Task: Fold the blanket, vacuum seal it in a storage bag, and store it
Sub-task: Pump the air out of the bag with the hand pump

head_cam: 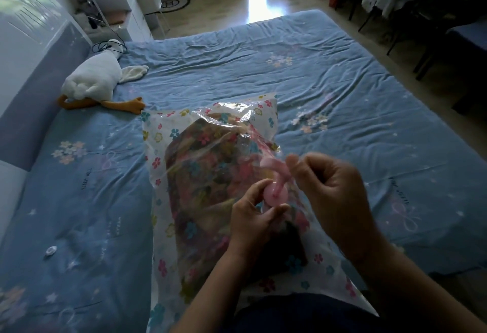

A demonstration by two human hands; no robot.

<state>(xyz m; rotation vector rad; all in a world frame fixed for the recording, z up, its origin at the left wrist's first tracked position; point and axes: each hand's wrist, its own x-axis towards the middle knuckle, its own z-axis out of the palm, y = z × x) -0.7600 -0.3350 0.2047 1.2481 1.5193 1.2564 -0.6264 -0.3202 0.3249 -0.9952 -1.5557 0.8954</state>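
A clear storage bag [168, 148] printed with small flowers lies on the bed in front of me. Inside it sits the folded blanket [210, 174], brownish with a floral pattern. On the bag's near part is a round pink valve [275, 195]. My left hand [255, 214] pinches the valve's base between thumb and fingers. A pink cap on its strap [274, 168] is lifted off the valve, and my right hand [329, 187] pinches it, blurred by motion.
The bed [342, 82] has a wrinkled blue flowered sheet. A white plush goose [92, 82] lies at the left by the headboard. A small round white object [50, 250] rests on the sheet at near left. Shelves, chairs and floor lie beyond the bed.
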